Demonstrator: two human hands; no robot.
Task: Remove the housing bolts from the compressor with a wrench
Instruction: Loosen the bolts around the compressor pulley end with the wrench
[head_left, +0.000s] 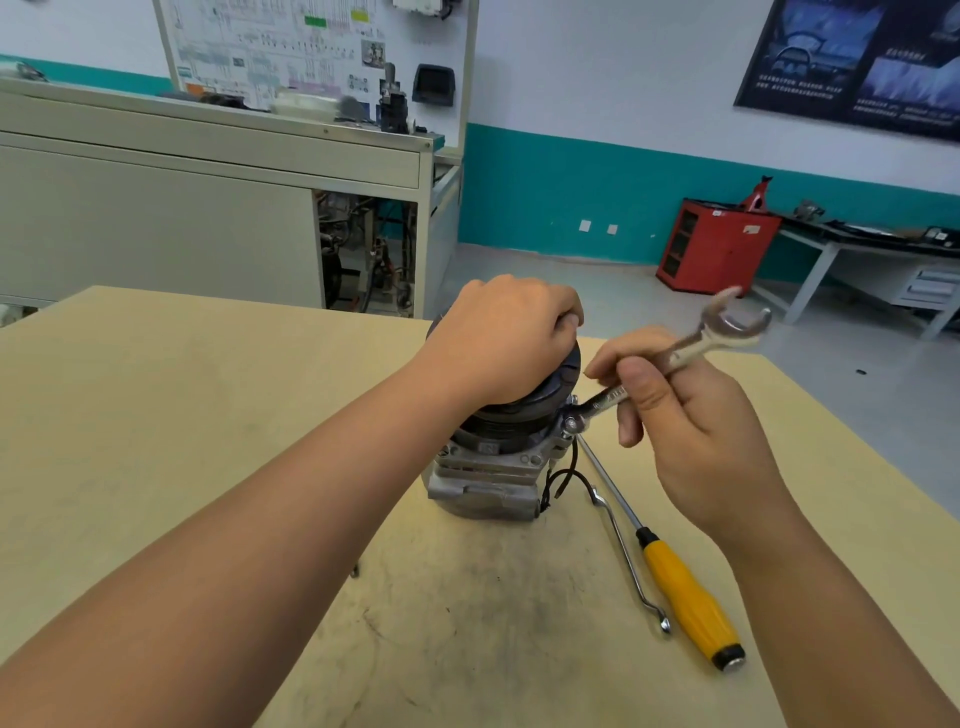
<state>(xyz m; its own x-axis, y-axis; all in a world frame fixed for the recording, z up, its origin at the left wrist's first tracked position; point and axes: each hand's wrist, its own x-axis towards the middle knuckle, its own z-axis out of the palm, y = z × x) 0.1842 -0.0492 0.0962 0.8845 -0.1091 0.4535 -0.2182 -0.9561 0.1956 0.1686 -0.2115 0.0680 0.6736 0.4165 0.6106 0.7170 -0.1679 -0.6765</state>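
A grey metal compressor (485, 475) stands upright on the wooden table (156, 415), its black pulley on top. My left hand (501, 338) grips the pulley from above, fingers curled over its far edge. My right hand (675, 415) holds a silver combination wrench (691, 345) by its shaft. The wrench's ring end sits on a housing bolt (570, 423) at the compressor's upper right rim. Its open jaw points up and to the right, blurred.
A yellow-handled screwdriver (685, 592) and a thin bent silver wrench (626, 556) lie on the table right of the compressor. A black wire (563, 480) hangs from the compressor's side. A cabinet, a red tool cart and a bench stand beyond the table.
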